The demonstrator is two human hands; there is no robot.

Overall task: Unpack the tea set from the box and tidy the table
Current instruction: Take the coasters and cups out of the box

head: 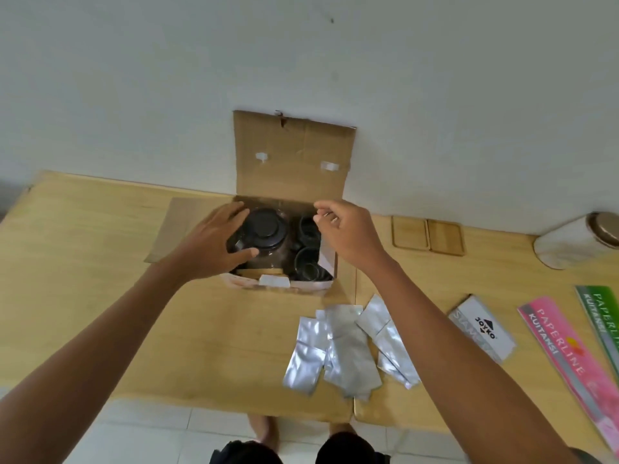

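Reaching into the open brown cardboard box (pixel 291 162) at frame centre, the left hand (pixel 214 242) lies spread on the black round-lidded teapot (pixel 268 236), while the right hand (pixel 345 232) hovers loosely curled, grasping nothing.

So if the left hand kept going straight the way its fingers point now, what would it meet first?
Most likely the black teapot in the cardboard box: the left hand is spread at its left side, fingers reaching toward the lid. Whether they already touch it is unclear.

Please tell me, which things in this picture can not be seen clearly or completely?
- Teapot, head view: its left side is hidden under the left hand.
- Cups: dark in the box, their count is unclear; the right hand covers some.
- Green booklet and jar: cut off by the right edge.
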